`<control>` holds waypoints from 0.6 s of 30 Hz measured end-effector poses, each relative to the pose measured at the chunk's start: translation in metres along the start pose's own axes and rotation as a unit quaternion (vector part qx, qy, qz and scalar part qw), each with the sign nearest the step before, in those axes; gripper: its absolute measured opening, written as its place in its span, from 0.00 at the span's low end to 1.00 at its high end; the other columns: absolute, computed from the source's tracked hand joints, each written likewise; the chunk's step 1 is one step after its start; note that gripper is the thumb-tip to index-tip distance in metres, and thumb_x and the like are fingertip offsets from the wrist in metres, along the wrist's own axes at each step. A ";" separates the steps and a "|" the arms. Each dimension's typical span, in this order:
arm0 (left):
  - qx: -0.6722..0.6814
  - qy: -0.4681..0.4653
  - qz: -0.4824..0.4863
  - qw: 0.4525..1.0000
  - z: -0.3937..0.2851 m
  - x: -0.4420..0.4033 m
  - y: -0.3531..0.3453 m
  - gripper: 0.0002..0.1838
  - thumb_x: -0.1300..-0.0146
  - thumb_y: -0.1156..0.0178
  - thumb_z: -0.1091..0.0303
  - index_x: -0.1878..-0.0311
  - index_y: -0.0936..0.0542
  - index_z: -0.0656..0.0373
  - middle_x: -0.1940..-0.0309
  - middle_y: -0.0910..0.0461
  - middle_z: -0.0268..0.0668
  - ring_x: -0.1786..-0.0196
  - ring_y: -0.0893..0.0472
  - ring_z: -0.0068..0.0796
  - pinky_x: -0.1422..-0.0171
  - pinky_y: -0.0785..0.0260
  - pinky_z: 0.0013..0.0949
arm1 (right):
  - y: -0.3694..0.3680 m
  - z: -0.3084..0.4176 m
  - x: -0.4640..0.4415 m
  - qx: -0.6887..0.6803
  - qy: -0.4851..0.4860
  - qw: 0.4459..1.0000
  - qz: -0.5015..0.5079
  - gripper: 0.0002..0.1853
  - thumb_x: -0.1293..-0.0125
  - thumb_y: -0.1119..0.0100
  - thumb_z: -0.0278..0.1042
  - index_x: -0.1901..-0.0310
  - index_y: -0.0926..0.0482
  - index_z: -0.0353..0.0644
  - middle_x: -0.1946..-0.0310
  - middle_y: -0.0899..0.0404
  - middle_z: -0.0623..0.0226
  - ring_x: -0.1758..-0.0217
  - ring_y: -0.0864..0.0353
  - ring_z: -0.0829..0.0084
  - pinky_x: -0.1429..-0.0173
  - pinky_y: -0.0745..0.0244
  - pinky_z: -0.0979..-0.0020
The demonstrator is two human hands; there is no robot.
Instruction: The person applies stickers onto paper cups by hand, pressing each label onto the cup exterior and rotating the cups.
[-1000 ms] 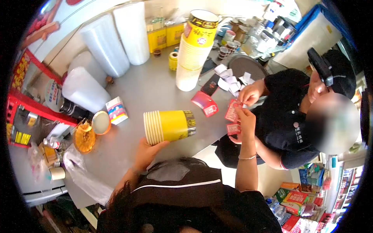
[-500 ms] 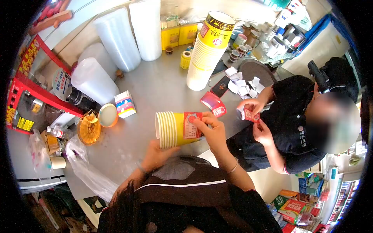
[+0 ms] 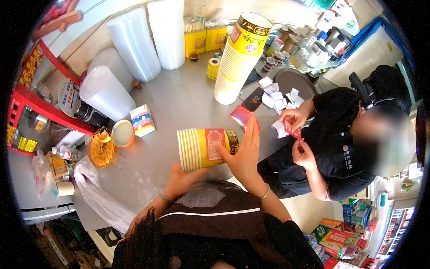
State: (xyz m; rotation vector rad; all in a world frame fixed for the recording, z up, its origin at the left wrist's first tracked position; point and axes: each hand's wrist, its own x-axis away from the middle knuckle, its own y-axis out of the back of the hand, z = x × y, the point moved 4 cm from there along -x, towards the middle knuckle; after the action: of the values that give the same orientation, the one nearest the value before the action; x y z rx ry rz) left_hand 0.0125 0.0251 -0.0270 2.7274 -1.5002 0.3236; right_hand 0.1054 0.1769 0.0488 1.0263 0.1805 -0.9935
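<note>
A sideways stack of yellow paper cups [image 3: 190, 150] lies across my left hand [image 3: 181, 181], which grips it from below near the rims. On the outermost cup sits a red label [image 3: 214, 139]. My right hand [image 3: 246, 159] is spread out, its thumb against the label's edge and its fingers raised beside the cup's dark printed end. Behind those fingertips, a pile of red labels [image 3: 238, 115] lies on the table, partly hidden. To the right, a co-worker's hands [image 3: 299, 134] hold another red label.
A tall stack of yellow cups [image 3: 237, 62] stands on the grey table [image 3: 179, 101], near a phone [image 3: 253, 99] and scattered white paper pieces [image 3: 280, 101]. At left are a small patterned carton [image 3: 142, 121], an orange-rimmed bowl [image 3: 123, 133] and plastic-wrapped stacks [image 3: 134, 45].
My right hand's fingers have lifted off the label and straightened, uncovering the cup's dark printed end. The label stays on the cup. The co-worker's hands have shifted slightly with their label.
</note>
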 end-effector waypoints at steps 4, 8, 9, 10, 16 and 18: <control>-0.059 -0.043 0.013 0.997 0.000 0.002 0.002 0.14 0.44 0.34 0.73 0.54 0.18 0.64 0.61 0.16 0.34 0.61 0.19 0.21 0.55 0.26 0.29 | -0.016 -0.004 0.012 -0.075 0.136 0.964 0.214 0.22 0.37 0.44 0.37 0.43 0.28 0.37 0.41 0.28 0.56 0.39 0.30 0.49 0.33 0.39 0.51; -0.277 -0.217 0.068 0.933 -0.021 0.000 -0.001 0.15 0.44 0.33 0.71 0.54 0.18 0.63 0.60 0.16 0.35 0.60 0.19 0.23 0.56 0.26 0.30 | -0.037 -0.036 0.001 -0.110 -0.060 0.921 0.369 0.23 0.37 0.47 0.34 0.40 0.29 0.38 0.42 0.28 0.55 0.41 0.28 0.52 0.35 0.37 0.53; -0.203 -0.128 0.057 0.969 -0.012 -0.003 0.002 0.15 0.44 0.34 0.71 0.53 0.19 0.63 0.59 0.17 0.35 0.59 0.18 0.24 0.55 0.26 0.30 | -0.040 -0.040 0.001 -0.107 -0.088 0.913 0.383 0.23 0.37 0.49 0.34 0.39 0.30 0.39 0.43 0.27 0.56 0.42 0.27 0.54 0.36 0.36 0.53; -0.126 -0.041 0.042 0.990 0.000 -0.007 0.006 0.15 0.43 0.35 0.70 0.52 0.19 0.63 0.58 0.17 0.36 0.58 0.18 0.25 0.54 0.26 0.31 | -0.039 -0.029 -0.001 -0.054 0.008 0.942 0.331 0.24 0.38 0.48 0.34 0.39 0.29 0.40 0.43 0.27 0.55 0.41 0.28 0.54 0.36 0.36 0.54; 0.265 0.039 -0.108 0.957 0.000 -0.021 0.014 0.14 0.39 0.38 0.71 0.50 0.21 0.66 0.55 0.18 0.37 0.56 0.19 0.26 0.50 0.27 0.30 | -0.052 -0.008 0.066 0.086 0.298 0.862 0.401 0.35 0.46 0.39 0.39 0.35 0.35 0.41 0.40 0.32 0.53 0.33 0.36 0.57 0.32 0.41 0.55; 0.253 0.031 -0.090 0.963 -0.005 -0.023 0.016 0.17 0.40 0.37 0.71 0.48 0.23 0.66 0.54 0.18 0.38 0.54 0.19 0.26 0.48 0.28 0.30 | -0.029 0.005 0.026 0.097 0.132 0.846 0.508 0.40 0.46 0.37 0.43 0.33 0.39 0.40 0.37 0.35 0.53 0.31 0.38 0.59 0.31 0.41 0.56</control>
State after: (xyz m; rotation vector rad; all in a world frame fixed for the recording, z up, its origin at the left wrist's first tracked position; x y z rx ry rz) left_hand -0.0140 0.0364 -0.0279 3.1613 -1.2818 0.8895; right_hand 0.0965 0.1529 0.0189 1.2235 -0.2442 0.1094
